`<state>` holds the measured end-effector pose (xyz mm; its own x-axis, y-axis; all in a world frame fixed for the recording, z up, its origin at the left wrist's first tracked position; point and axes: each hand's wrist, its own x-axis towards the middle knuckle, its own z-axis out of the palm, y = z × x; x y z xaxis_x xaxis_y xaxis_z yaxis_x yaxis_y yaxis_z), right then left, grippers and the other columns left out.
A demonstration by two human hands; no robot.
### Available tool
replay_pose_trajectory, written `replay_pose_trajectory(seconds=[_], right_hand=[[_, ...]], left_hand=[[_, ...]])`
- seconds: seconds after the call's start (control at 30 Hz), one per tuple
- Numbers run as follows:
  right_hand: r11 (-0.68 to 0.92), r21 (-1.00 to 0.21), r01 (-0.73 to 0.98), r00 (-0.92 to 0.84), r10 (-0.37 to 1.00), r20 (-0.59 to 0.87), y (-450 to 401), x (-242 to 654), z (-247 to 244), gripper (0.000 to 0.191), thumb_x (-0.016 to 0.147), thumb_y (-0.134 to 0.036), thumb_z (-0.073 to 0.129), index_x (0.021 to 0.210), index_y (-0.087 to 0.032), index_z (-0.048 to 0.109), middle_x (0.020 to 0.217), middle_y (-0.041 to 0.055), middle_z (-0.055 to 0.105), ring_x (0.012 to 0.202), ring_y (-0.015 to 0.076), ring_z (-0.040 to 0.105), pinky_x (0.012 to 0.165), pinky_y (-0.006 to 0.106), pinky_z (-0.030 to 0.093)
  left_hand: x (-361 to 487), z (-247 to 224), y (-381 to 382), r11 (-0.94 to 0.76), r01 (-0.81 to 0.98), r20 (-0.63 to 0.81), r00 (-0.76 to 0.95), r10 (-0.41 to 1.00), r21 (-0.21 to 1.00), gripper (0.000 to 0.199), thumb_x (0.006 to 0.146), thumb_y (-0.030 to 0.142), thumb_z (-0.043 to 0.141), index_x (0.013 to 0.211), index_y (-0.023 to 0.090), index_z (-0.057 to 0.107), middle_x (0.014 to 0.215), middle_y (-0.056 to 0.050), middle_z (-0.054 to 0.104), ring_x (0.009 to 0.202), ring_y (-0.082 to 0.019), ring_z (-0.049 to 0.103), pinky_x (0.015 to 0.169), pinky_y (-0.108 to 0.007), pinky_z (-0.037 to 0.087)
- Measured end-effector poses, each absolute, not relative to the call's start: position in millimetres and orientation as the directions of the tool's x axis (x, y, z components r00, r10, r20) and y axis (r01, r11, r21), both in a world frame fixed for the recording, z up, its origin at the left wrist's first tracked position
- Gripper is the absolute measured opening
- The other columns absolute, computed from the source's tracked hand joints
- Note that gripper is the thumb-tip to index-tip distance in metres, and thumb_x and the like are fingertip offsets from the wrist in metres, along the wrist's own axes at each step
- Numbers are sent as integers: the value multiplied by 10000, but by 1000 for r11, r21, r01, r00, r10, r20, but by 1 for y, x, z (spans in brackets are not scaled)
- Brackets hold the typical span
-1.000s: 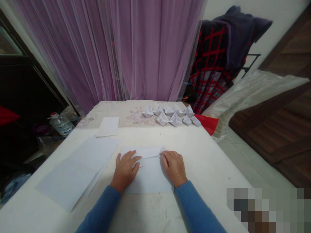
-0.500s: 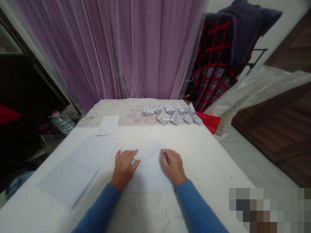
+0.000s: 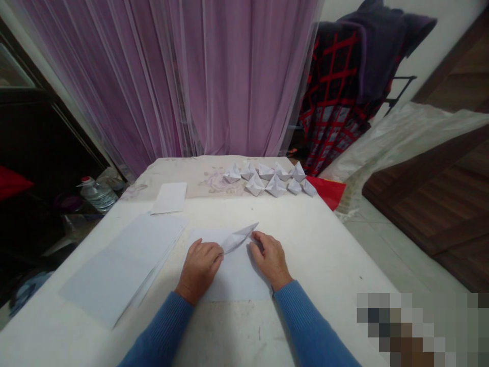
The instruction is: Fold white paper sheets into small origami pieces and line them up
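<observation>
A small folded white paper [image 3: 237, 239], pointed at its far right end, is held at a slant between my hands. My left hand [image 3: 202, 265] is closed, thumb and fingers pinching its near left end. My right hand [image 3: 270, 255] has curled fingers, with the fingertips at the paper's right edge; the exact grip there is partly hidden. Beneath both hands a flat white sheet [image 3: 239, 285] lies on the table.
To the left lies a stack of large white sheets [image 3: 122, 260], with a smaller white paper pile [image 3: 170, 198] beyond it. Several folded paper boats [image 3: 275, 185] stand at the far right of the table [image 3: 313, 244], beside a red item [image 3: 328, 192]. A water bottle [image 3: 98, 193] is off the left side.
The folded paper has turned from lying nearly flat to standing up at a slant, its folds now showing. My left hand has closed on its end and shifted slightly right; my right hand barely moved.
</observation>
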<state>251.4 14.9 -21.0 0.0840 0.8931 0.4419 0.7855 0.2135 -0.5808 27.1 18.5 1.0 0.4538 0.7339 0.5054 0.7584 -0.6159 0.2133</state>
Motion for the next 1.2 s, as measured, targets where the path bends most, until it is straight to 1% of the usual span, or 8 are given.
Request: replay_pose_trajectory(seconds=[0.1, 0.2, 0.37, 0.6, 0.7, 0.9, 1.1, 1.2], right_hand=[[220, -666, 712, 126, 894, 430, 15, 252, -20, 344, 855, -353, 487, 1123, -181, 617, 960, 78, 715, 873, 206, 647, 807, 329, 479], [193, -783, 591, 173, 918, 357, 15, 254, -16, 383, 868, -409, 474, 1133, -173, 619, 833, 47, 706, 704, 166, 634, 675, 279, 490], [118, -911, 396, 250, 941, 230, 14, 254, -9, 438, 855, -502, 475, 1042, -157, 671, 698, 37, 689, 617, 158, 622, 599, 262, 482], [91, -890, 446, 256, 940, 225, 14, 253, -12, 365, 795, -485, 542, 852, -169, 717, 549, -8, 597, 518, 135, 532, 531, 248, 420], [97, -886, 453, 263, 935, 236, 14, 253, -12, 347, 802, -469, 535, 821, -174, 717, 577, -3, 623, 542, 138, 553, 558, 250, 433], [104, -865, 491, 250, 934, 254, 14, 253, -12, 304, 804, -438, 540, 788, -191, 717, 609, 2, 658, 575, 144, 578, 583, 249, 452], [94, -840, 535, 220, 944, 246, 14, 253, -15, 326, 750, -433, 598, 927, -199, 740, 661, 9, 684, 573, 151, 584, 593, 263, 467], [82, -815, 574, 211, 946, 244, 13, 252, -12, 285, 764, -421, 578, 858, -208, 742, 654, 11, 684, 589, 157, 597, 599, 261, 463]], left_hand=[[25, 2, 19, -633, 757, 513, 483, 709, 162, 162, 884, 168, 492, 907, 234, 638, 894, -15, 704, 864, -173, 627, 1007, -411, 382], [23, 1, 20, -636, 762, 525, 494, 693, 123, 177, 890, 148, 471, 925, 224, 627, 916, -24, 705, 866, -185, 625, 972, -410, 408], [19, -4, 23, -641, 761, 580, 478, 660, 103, 177, 902, 148, 455, 940, 211, 616, 917, -39, 705, 852, -192, 634, 850, -356, 472], [15, -6, 21, -530, 807, 611, 286, 738, 261, 324, 902, 316, 522, 1196, 180, 529, 952, -60, 715, 860, -202, 660, 815, -335, 482], [13, 0, 20, -463, 839, 554, 249, 794, 286, 292, 883, 411, 548, 1069, 195, 612, 879, -52, 715, 836, -219, 654, 839, -372, 446], [12, 8, 18, -389, 882, 471, 234, 851, 265, 245, 864, 406, 550, 840, 222, 709, 742, -37, 715, 767, -215, 635, 852, -391, 396], [10, 5, 19, -360, 884, 430, 212, 878, 300, 204, 840, 309, 541, 861, 232, 729, 808, -39, 745, 812, -225, 652, 865, -402, 391], [11, 3, 19, -360, 874, 442, 195, 875, 327, 207, 837, 283, 530, 882, 227, 724, 808, -32, 743, 803, -216, 661, 840, -384, 406]])
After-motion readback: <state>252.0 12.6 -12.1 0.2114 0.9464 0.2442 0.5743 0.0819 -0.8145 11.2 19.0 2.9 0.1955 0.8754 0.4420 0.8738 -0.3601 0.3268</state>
